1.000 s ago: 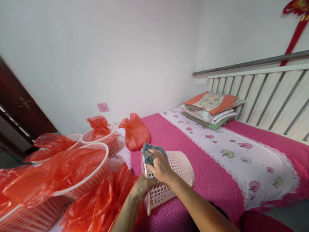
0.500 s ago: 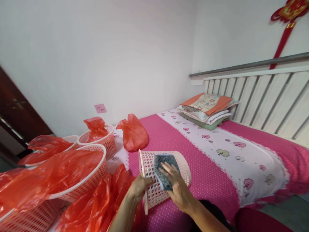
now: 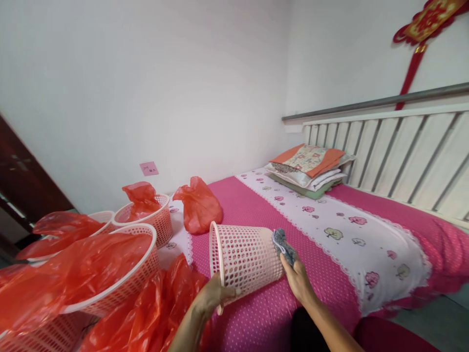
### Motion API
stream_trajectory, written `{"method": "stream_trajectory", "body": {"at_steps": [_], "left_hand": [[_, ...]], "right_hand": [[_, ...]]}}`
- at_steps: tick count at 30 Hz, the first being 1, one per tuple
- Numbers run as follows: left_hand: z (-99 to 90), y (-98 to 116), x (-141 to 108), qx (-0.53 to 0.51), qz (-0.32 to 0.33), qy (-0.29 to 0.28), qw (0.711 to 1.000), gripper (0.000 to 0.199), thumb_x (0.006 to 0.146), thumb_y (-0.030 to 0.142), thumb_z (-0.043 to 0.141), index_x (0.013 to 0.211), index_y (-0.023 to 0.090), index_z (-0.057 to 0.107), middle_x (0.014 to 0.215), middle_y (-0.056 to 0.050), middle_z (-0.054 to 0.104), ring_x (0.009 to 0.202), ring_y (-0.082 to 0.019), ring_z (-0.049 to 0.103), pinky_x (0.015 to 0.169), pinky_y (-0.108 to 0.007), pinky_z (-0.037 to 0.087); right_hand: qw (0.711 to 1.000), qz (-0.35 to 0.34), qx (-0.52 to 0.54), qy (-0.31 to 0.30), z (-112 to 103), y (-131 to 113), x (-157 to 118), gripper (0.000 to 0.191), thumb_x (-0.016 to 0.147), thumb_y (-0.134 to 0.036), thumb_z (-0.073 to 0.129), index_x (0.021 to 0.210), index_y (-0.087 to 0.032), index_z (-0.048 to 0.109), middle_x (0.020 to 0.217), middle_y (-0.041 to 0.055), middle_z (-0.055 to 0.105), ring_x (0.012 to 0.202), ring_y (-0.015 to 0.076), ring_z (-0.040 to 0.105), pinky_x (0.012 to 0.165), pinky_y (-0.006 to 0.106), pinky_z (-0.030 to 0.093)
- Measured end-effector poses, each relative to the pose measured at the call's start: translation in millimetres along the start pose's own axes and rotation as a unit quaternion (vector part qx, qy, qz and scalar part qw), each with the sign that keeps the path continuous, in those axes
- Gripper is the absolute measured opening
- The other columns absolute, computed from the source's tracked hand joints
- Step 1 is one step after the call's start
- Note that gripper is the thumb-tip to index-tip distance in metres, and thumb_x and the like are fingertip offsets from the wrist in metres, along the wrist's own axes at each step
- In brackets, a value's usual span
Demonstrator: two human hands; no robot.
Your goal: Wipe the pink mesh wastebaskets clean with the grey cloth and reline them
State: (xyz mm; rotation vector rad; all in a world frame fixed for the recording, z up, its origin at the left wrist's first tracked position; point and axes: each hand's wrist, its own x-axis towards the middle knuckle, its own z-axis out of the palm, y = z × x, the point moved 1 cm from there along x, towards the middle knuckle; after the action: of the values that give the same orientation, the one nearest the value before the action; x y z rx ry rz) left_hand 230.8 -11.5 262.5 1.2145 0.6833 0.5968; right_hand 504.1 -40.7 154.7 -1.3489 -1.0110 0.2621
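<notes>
A pink plastic basket (image 3: 247, 256) with a perforated side lies tipped over on the bed, its rim toward the left and its base toward the right. My left hand (image 3: 212, 296) grips the basket near the lower part of its rim, some fingers hidden. In my right hand (image 3: 298, 278) is a grey-green cloth (image 3: 284, 245), bunched up and pressed against the basket's base end. Just behind the basket rests a red plastic bag (image 3: 200, 208); another red bag (image 3: 157, 313) lies crumpled by my left forearm.
Several pink baskets (image 3: 144, 269) with red bags in them stand at the left. Folded bedding (image 3: 309, 164) is stacked at the far right on the pink bedspread (image 3: 264, 205). A white headboard (image 3: 395, 151) rises behind it. A pink note (image 3: 149, 168) sticks to the wall.
My right hand has moved the cloth from the basket's side to its base end, bunching it up. My left hand stays on the rim. The view has shifted slightly.
</notes>
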Motion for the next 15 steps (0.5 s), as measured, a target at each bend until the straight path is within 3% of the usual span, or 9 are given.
{"method": "stream_trajectory", "body": {"at_steps": [3, 7, 11, 15], "left_hand": [[-10.3, 9, -1, -0.056, 0.020, 0.048, 0.997, 0.050, 0.064, 0.029, 0.094, 0.109, 0.014, 0.079, 0.105, -0.014, 0.082, 0.097, -0.029, 0.076, 0.096, -0.042, 0.057], [-23.0, 6, 6, -0.061, 0.009, 0.150, 0.987, 0.048, 0.062, 0.034, 0.096, 0.101, 0.011, 0.078, 0.091, -0.014, 0.081, 0.081, -0.025, 0.075, 0.083, -0.039, 0.058], [-19.6, 1, 9, -0.048, 0.012, 0.120, 0.992, 0.043, 0.061, 0.033, 0.095, 0.095, 0.012, 0.079, 0.082, -0.009, 0.080, 0.075, -0.023, 0.072, 0.080, -0.037, 0.057], [-11.9, 5, 5, -0.007, 0.007, 0.086, 0.996, 0.034, 0.057, 0.026, 0.094, 0.086, 0.014, 0.080, 0.080, -0.007, 0.079, 0.076, -0.023, 0.070, 0.082, -0.037, 0.055]], "right_hand": [[0.999, 0.008, 0.008, -0.034, 0, 0, -8, 0.060, 0.099, -0.061, 0.054, 0.144, -0.022, 0.062, 0.132, 0.0158, 0.073, 0.128, 0.0343, 0.067, 0.114, 0.059, 0.049], [0.997, 0.005, 0.003, -0.077, 0, 0, -20, 0.059, 0.100, -0.059, 0.054, 0.148, -0.025, 0.058, 0.145, 0.0140, 0.066, 0.140, 0.0333, 0.058, 0.121, 0.060, 0.040], [0.997, -0.011, -0.024, -0.066, 4, -3, -21, 0.058, 0.102, -0.056, 0.050, 0.152, -0.026, 0.054, 0.150, 0.0130, 0.062, 0.144, 0.0324, 0.053, 0.123, 0.059, 0.038], [0.997, -0.040, -0.061, -0.039, 17, -7, -1, 0.059, 0.103, -0.055, 0.047, 0.153, -0.024, 0.052, 0.156, 0.0151, 0.056, 0.148, 0.0330, 0.049, 0.124, 0.060, 0.037]]}}
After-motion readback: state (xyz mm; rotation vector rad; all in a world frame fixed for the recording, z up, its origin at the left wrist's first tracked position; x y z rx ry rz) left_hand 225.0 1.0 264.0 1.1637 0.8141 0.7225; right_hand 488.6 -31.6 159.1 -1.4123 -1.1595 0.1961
